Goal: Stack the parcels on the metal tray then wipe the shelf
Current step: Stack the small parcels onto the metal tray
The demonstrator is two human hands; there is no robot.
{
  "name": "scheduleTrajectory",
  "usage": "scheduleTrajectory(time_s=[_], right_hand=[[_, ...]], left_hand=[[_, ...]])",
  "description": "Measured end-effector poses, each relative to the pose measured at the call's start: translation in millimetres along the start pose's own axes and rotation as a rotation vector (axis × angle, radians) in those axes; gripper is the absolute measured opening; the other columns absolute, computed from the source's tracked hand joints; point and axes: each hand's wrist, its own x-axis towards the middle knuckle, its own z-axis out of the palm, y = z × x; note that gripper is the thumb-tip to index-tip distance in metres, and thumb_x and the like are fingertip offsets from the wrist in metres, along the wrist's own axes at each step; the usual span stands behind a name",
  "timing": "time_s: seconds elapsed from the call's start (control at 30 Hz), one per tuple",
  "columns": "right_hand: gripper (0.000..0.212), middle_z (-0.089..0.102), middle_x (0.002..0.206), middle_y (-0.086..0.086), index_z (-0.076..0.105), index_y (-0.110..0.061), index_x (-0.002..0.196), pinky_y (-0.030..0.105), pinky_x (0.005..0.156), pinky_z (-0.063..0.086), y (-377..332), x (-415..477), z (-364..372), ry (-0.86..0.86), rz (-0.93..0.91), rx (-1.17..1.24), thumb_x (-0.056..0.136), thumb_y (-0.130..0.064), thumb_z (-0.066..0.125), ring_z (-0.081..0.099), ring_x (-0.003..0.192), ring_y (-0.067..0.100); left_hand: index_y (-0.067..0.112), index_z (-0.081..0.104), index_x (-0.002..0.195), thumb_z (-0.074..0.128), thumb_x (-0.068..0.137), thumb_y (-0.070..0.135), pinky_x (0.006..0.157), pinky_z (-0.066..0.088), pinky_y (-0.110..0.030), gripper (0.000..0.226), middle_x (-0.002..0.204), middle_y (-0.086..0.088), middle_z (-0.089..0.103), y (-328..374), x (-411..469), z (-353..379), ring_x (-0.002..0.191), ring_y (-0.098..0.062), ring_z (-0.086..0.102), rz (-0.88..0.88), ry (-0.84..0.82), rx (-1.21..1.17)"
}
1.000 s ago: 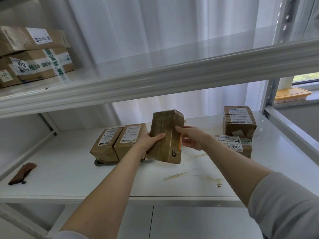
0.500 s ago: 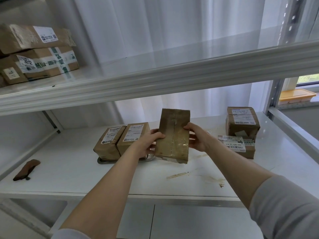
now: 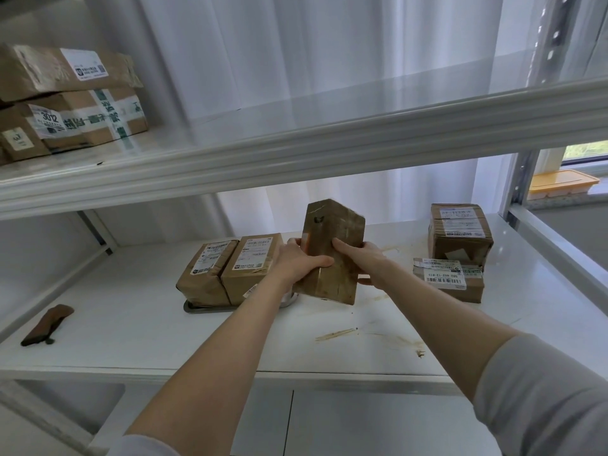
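We see both hands around one brown parcel (image 3: 339,228), in front of the lower shelf (image 3: 131,327). The left hand (image 3: 300,262) grips the parcel's left side, with the thumb laid across its front face. The right hand (image 3: 362,262) grips the right side, its fingers curled around the parcel. The parcel stands nearly upright, a little tilted, with one long edge turned toward us. It is just to the right of the metal tray (image 3: 210,308). We cannot tell if its lower end touches the shelf.

On the tray two labelled parcels lie side by side and touch each other: the left parcel (image 3: 205,278) and the middle parcel (image 3: 251,268). Only the front rim of the tray shows under them.

At the right end of the shelf a cube-shaped parcel (image 3: 460,232) stands behind a flat parcel (image 3: 449,279). It is close to it and perhaps partly on it. Brown stains (image 3: 335,334) mark the shelf surface near its front edge. A dark brown object (image 3: 46,324) lies far to the left, well apart from the tray.

On the upper shelf (image 3: 296,143), at the left, some stacked parcels (image 3: 65,100) lie. Past the shelf post on the right there is a yellow container (image 3: 562,182) by the window.
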Motion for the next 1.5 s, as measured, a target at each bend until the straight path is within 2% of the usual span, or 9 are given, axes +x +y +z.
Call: scheduleTrajectory(time_s=[0.1, 0.23, 0.4, 0.5, 0.6, 0.77, 1.07, 1.3, 1.5], right_hand=[[0.081, 0.057, 0.127, 0.006, 0.040, -0.016, 0.135, 0.044, 0.094, 0.044, -1.3, 0.2, 2.1, -0.037, 0.031, -0.061, 0.074, -0.058, 0.073, 0.054, 0.114, 0.026], [0.078, 0.062, 0.115, 0.005, 0.045, -0.020, 0.131, 0.044, 0.080, 0.049, -4.2, -2.3, 5.2, -0.088, 0.027, -0.030, 0.069, -0.051, 0.080, 0.060, 0.101, 0.025], [0.057, 0.062, 0.098, 0.007, 0.051, -0.017, 0.121, 0.046, 0.085, 0.054, -1.4, -2.1, -6.7, -0.095, 0.072, 0.081, 0.076, -0.044, 0.074, 0.063, 0.087, 0.026], [0.044, 0.062, 0.091, 0.009, 0.055, -0.017, 0.111, 0.044, 0.083, 0.056, -0.6, -3.5, -9.7, -0.115, 0.086, 0.143, 0.078, -0.043, 0.072, 0.063, 0.081, 0.027], [0.031, 0.060, 0.089, 0.010, 0.055, -0.018, 0.096, 0.044, 0.084, 0.055, -0.7, -5.2, -10.8, -0.138, 0.097, 0.203, 0.081, -0.041, 0.070, 0.062, 0.079, 0.026], [0.034, 0.059, 0.093, 0.011, 0.056, -0.016, 0.101, 0.046, 0.090, 0.053, -1.1, -4.5, -10.8, -0.186, 0.105, 0.273, 0.081, -0.041, 0.069, 0.062, 0.084, 0.028], [0.035, 0.065, 0.099, 0.014, 0.057, -0.020, 0.108, 0.047, 0.088, 0.054, -2.2, -2.2, -9.8, -0.256, 0.067, 0.324, 0.086, -0.045, 0.065, 0.066, 0.090, 0.031], [0.032, 0.065, 0.097, 0.013, 0.060, -0.021, 0.106, 0.042, 0.073, 0.057, -0.8, -2.5, -9.2, -0.257, 0.061, 0.379, 0.089, -0.048, 0.059, 0.067, 0.086, 0.030], [0.041, 0.067, 0.097, 0.010, 0.057, -0.015, 0.112, 0.037, 0.065, 0.060, -4.0, 3.5, -7.2, -0.166, 0.026, 0.434, 0.086, -0.047, 0.064, 0.068, 0.082, 0.027]], left_hand=[[0.016, 0.044, 0.129, 0.079, 0.050, 0.059, 0.082, 0.053, -0.032, 0.096, 0.123, -0.002, 0.054, 4.0, 1.2, 5.1, 0.105, -0.018, 0.058, 0.001, 0.065, 0.102], [0.013, 0.042, 0.130, 0.077, 0.057, 0.060, 0.083, 0.048, -0.030, 0.094, 0.126, -0.003, 0.051, 5.9, 2.6, 8.0, 0.111, -0.020, 0.055, 0.034, 0.071, 0.200], [0.018, 0.044, 0.133, 0.075, 0.078, 0.039, 0.075, 0.054, -0.027, 0.067, 0.123, -0.009, 0.060, 3.3, -0.1, -4.6, 0.093, -0.017, 0.062, 0.031, -0.099, -0.143], [0.026, 0.044, 0.135, 0.070, 0.081, 0.044, 0.085, 0.056, -0.042, 0.063, 0.121, -0.007, 0.062, 1.7, -2.3, -5.7, 0.101, -0.021, 0.063, -0.043, -0.154, -0.260], [0.024, 0.045, 0.133, 0.061, 0.081, 0.058, 0.102, 0.043, -0.056, 0.064, 0.126, -0.006, 0.058, 0.3, -5.0, -7.2, 0.116, -0.029, 0.056, -0.165, -0.231, -0.353], [0.027, 0.048, 0.125, 0.054, 0.080, 0.067, 0.109, 0.025, -0.064, 0.061, 0.131, -0.011, 0.056, -8.0, -3.6, -11.9, 0.126, -0.033, 0.048, -0.293, -0.354, -0.415], [0.019, 0.059, 0.103, 0.056, 0.084, 0.059, 0.092, 0.051, -0.051, 0.045, 0.105, -0.011, 0.066, -3.9, -6.0, -8.0, 0.102, -0.030, 0.063, -0.252, -0.297, -0.406], [0.017, 0.050, 0.129, 0.057, 0.080, 0.064, 0.071, 0.053, -0.037, 0.068, 0.113, -0.009, 0.066, -0.8, -4.9, -6.6, 0.098, -0.029, 0.064, -0.184, -0.231, -0.313], [0.024, 0.043, 0.138, 0.069, 0.070, 0.064, 0.085, 0.055, -0.045, 0.083, 0.109, -0.004, 0.067, 3.6, -1.4, -7.9, 0.099, -0.025, 0.064, -0.116, -0.139, -0.309]])
